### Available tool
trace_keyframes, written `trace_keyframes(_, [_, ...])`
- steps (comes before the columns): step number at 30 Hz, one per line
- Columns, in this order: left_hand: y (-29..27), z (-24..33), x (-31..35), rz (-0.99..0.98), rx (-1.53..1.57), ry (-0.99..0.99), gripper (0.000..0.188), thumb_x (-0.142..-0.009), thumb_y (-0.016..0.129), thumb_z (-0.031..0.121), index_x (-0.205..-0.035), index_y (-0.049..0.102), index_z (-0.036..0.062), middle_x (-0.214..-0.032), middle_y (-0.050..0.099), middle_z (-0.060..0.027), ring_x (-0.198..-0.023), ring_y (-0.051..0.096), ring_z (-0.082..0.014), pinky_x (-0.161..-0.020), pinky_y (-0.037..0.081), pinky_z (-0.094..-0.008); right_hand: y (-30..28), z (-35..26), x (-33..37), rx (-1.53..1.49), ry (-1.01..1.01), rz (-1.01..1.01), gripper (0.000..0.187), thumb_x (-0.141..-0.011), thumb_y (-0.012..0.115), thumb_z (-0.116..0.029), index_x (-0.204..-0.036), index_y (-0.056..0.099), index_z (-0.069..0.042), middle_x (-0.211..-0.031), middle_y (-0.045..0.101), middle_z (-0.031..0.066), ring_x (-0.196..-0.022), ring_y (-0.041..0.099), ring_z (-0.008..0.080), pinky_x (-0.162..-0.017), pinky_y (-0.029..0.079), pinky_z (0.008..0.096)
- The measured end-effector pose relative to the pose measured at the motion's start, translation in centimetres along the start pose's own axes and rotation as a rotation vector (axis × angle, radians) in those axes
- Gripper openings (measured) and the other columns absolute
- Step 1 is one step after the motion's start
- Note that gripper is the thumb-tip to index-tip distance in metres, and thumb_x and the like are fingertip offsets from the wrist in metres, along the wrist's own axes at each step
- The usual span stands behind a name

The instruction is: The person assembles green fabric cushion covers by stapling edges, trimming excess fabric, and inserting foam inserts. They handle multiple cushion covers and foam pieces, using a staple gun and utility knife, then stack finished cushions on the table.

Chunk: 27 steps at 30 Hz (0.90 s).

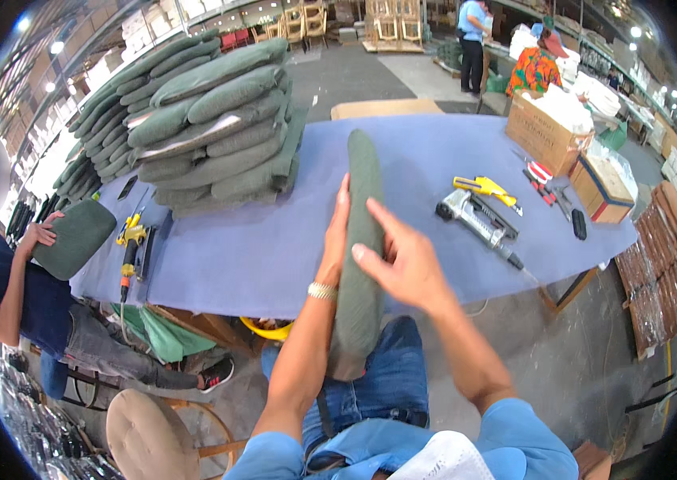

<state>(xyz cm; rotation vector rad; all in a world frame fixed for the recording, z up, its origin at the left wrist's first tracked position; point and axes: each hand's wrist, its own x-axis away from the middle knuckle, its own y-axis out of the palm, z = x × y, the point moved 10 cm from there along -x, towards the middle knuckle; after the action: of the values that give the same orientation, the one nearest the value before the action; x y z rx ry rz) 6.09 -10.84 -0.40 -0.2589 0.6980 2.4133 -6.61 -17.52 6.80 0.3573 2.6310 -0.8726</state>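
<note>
A dark green padded seat cushion [359, 264] stands on its narrow edge in front of me, its lower end above my lap. My left hand [337, 236] supports it along the left face, the fingers straight and partly hidden behind the cushion. Against the right side, my right hand [407, 260] has its index finger and thumb spread apart, the thumb on the cushion's edge; its other fingers are partly hidden. Stacked green cushions [222, 128] rise at the far left of the blue-covered table [426, 160].
On the table's right lie a silver staple gun [474, 220], a yellow tool [489, 190], red-handled pliers [541, 182] and cardboard boxes [545, 132]. A yellow-and-black air tool [132, 252] lies at left. Beside it, a co-worker holds another green cushion [74, 238]. A round beige stool seat [146, 436] is near my left.
</note>
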Motion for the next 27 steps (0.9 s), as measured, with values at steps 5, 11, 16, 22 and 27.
trace_keyframes(5, [1.5,3.2,1.6,-0.064,0.068,-0.126,0.06,-0.114,0.028,0.044,-0.165,0.022,0.0121,-0.171,0.023,-0.0092,-0.156,0.022,-0.0235,-0.128,0.02,-0.0375,1.1,-1.3,1.5,-0.05,-0.156,0.189,0.069,-0.095,0.07,-0.041,-0.145,0.054,0.002,-0.146,0.052,0.027,-0.126,0.057,0.0407,-0.105,0.046,0.0434])
trace_keyframes(11, [-0.8,3.0,1.2,-0.049,-0.328,0.037,0.064,-0.114,0.031,0.044,-0.166,0.019,0.0085,-0.173,0.018,-0.0051,-0.159,0.016,-0.0213,-0.128,0.015,-0.0339,4.2,0.3,-2.2,-0.195,-0.364,0.182,0.07,-0.104,0.049,-0.049,-0.156,0.043,-0.003,-0.167,0.029,0.0227,-0.156,0.02,0.0434,-0.125,0.015,0.0549])
trace_keyframes(16, [-0.2,1.3,2.2,-0.007,-0.006,-0.022,0.068,-0.112,0.036,0.047,-0.166,0.019,0.0079,-0.172,0.021,-0.0059,-0.157,0.02,-0.0224,-0.127,0.018,-0.0349,4.2,8.1,-10.5,-0.394,-0.182,0.172,0.071,-0.109,0.038,-0.051,-0.161,0.033,-0.004,-0.17,0.024,0.0177,-0.159,0.015,0.0336,-0.129,0.01,0.043])
trace_keyframes(22, [-5.5,-7.1,8.6,0.078,0.454,-0.378,0.06,-0.111,0.038,0.047,-0.158,0.039,0.0087,-0.155,0.049,-0.0104,-0.139,0.051,-0.0259,-0.115,0.044,-0.0405,8.2,14.0,-10.3,-0.457,0.118,0.1,0.078,-0.108,0.034,-0.058,-0.162,0.028,-0.002,-0.171,0.022,0.016,-0.16,0.014,0.027,-0.129,0.012,0.0387])
trace_keyframes(27, [-4.3,-4.4,18.4,0.388,0.551,-0.273,0.075,-0.103,0.043,0.066,-0.154,0.045,0.0105,-0.153,0.052,-0.009,-0.138,0.052,-0.0277,-0.115,0.043,-0.0468,8.7,18.3,-4.9,-0.178,0.192,0.132,0.075,-0.109,0.029,-0.055,-0.161,0.028,0.0,-0.169,0.026,0.0185,-0.158,0.019,0.0304,-0.129,0.015,0.0399])
